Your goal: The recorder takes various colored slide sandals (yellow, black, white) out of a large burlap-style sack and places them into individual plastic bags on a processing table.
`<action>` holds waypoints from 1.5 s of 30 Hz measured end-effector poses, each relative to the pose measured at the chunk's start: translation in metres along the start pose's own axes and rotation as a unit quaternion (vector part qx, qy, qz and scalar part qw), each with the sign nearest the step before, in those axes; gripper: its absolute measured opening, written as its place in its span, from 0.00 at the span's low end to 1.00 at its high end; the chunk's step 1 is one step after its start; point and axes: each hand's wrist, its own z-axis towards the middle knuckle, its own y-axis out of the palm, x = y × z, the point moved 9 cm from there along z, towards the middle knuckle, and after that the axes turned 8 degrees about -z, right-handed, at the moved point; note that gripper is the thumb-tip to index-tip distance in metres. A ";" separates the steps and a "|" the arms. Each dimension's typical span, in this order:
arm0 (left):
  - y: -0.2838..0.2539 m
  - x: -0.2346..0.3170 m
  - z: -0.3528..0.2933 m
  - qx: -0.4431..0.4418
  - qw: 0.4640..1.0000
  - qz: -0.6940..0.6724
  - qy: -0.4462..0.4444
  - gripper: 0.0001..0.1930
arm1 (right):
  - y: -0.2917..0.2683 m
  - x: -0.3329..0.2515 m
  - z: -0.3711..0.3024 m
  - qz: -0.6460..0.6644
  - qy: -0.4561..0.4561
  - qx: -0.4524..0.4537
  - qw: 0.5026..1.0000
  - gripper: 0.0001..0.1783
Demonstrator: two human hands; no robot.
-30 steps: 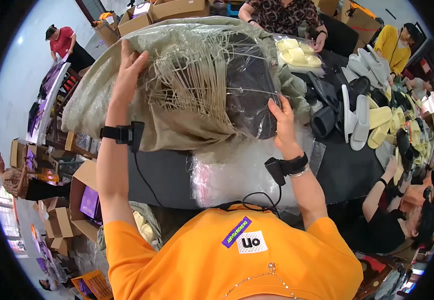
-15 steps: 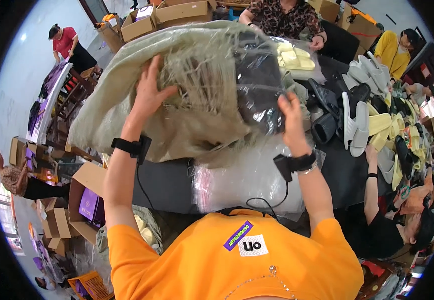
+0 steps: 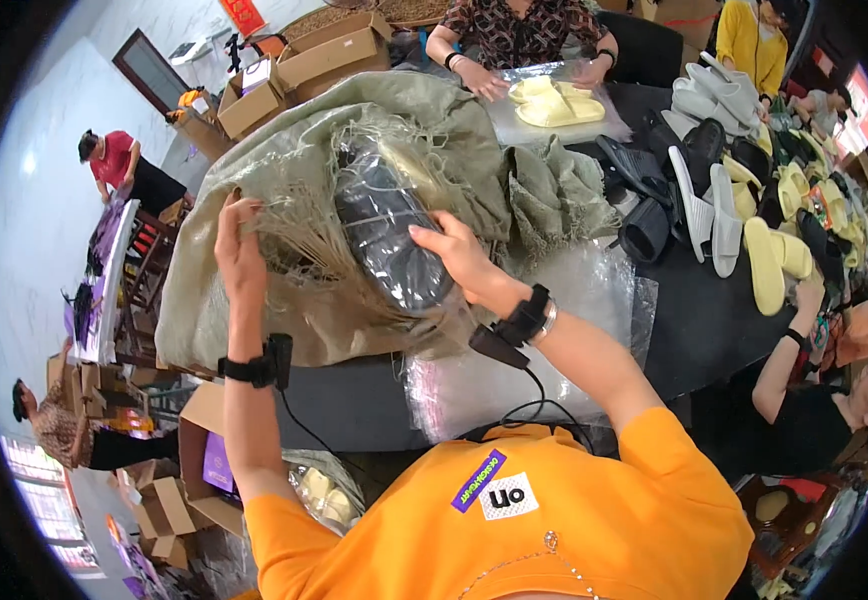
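Note:
A large olive-green woven sack [image 3: 204, 290] lies on the table before me, its frayed mouth spread open. My left hand [image 3: 241, 262] is closed on the sack's loose edge at its left side, fingers curled at the frayed rim. Dark slippers in a clear plastic bag [image 3: 391, 235] lie at the sack's mouth, among the loose threads. My right hand [image 3: 462, 262] grips this package by its right side, thumb on top; the fingers beneath are partly hidden. Something pale yellow [image 3: 412, 172] shows in the sack's mouth behind the package.
Flat clear plastic bags [image 3: 514, 355] lie on the black table [image 3: 699, 325] near me. Loose slippers [image 3: 709, 215] pile up at the right, beside a co-worker's arm [image 3: 789, 350]. Opposite, a person handles bagged yellow slippers [image 3: 559, 103]. Open cartons [image 3: 334, 55] stand behind the sack.
My right hand has moved left, bringing the bagged slippers from the sack's right side to its mouth. My left hand has shifted from lying spread on the sack to its left edge.

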 end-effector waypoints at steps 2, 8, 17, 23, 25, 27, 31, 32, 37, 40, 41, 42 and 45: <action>-0.005 0.023 0.002 0.038 0.998 -0.040 0.021 0.13 | -0.002 0.006 0.022 -0.017 0.013 0.008 1.000 0.25; 0.001 0.044 0.000 0.026 0.986 -0.126 -0.105 0.14 | -0.009 0.074 0.057 -0.065 0.105 -0.018 0.992 0.32; 0.028 0.047 -0.017 -0.264 0.931 0.197 -0.156 0.26 | -0.024 0.142 0.061 -0.069 0.186 0.013 0.980 0.44; 0.015 0.056 0.024 -0.081 0.965 0.228 -0.099 0.20 | -0.026 0.144 0.050 -0.067 0.180 0.031 0.981 0.42; 0.023 -0.003 0.026 -0.087 0.971 0.213 -0.067 0.19 | -0.016 0.155 0.047 -0.045 0.171 0.055 0.983 0.35; 0.038 -0.063 0.009 -0.120 0.961 0.212 -0.132 0.25 | -0.012 0.168 0.050 -0.021 0.160 0.084 0.983 0.29; 0.105 -0.068 -0.024 -0.298 0.923 0.059 -0.236 0.37 | -0.040 0.182 0.078 -0.221 -0.001 0.022 0.975 0.28; 0.111 -0.057 -0.027 -0.318 0.922 0.061 -0.214 0.38 | -0.050 0.193 0.082 -0.220 0.003 0.030 0.975 0.28; 0.112 -0.035 -0.076 -0.399 0.874 0.243 -0.131 0.42 | -0.022 0.183 0.089 0.111 0.159 0.083 0.977 0.27; 0.082 -0.086 -0.098 -0.344 0.856 0.331 -0.199 0.34 | -0.001 0.174 0.094 0.135 0.119 0.029 0.983 0.27; 0.070 -0.084 -0.087 -0.258 0.928 0.224 -0.151 0.29 | 0.002 0.180 0.095 0.153 0.143 0.028 0.977 0.27; 0.056 -0.076 -0.076 -0.164 0.975 0.111 -0.100 0.25 | 0.005 0.188 0.095 0.169 0.169 0.026 0.971 0.26; 0.037 -0.033 -0.030 -0.047 0.969 -0.094 -0.224 0.16 | 0.029 0.197 0.087 0.403 0.219 -0.132 0.879 0.30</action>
